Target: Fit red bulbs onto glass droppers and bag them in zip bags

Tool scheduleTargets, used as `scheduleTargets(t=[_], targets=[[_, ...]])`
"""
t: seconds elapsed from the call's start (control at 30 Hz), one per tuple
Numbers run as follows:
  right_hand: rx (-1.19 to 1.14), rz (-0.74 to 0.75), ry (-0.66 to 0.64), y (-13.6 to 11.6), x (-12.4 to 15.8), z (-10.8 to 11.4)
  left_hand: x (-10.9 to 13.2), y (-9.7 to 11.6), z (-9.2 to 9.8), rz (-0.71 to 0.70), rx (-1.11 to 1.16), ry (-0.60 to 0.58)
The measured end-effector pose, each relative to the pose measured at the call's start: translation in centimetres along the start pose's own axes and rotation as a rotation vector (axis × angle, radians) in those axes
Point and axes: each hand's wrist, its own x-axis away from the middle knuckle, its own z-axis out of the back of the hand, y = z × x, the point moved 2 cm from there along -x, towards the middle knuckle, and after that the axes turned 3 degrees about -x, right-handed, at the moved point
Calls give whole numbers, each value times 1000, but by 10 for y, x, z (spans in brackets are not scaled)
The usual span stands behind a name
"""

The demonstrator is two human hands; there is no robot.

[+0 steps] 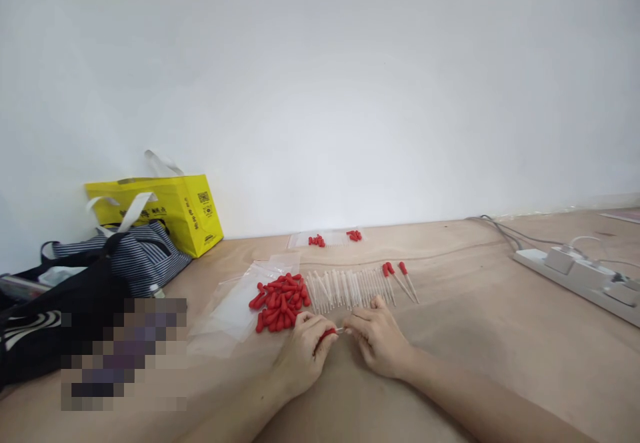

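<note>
A pale wall (pixel 370 96) stands behind a wood-grained tabletop (pixel 475 289).

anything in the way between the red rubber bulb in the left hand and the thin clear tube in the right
Nothing visible: the thin clear tube, in the right hand, points at the red rubber bulb in the left hand. The heap of red bulbs lies beyond the left hand, off that line.

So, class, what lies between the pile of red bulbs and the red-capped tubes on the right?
The head view shows a row of thin, pale tubes between the red bulbs and the red-capped tubes.
</note>
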Motion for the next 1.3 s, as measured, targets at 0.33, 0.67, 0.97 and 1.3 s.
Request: scheduleTargets(t=[0.33,0.67,0.97,1.3], targets=[[225,105,-31,13,0,8,-4,-5,2,67,-83,12],[376,-756,221,80,9,31,1,-27,16,210,-356,265],[362,-948,54,96,7,27,-1,-30,13,210,-405,252],[371,-874,27,96,6,25,-2,-31,13,215,-408,234]])
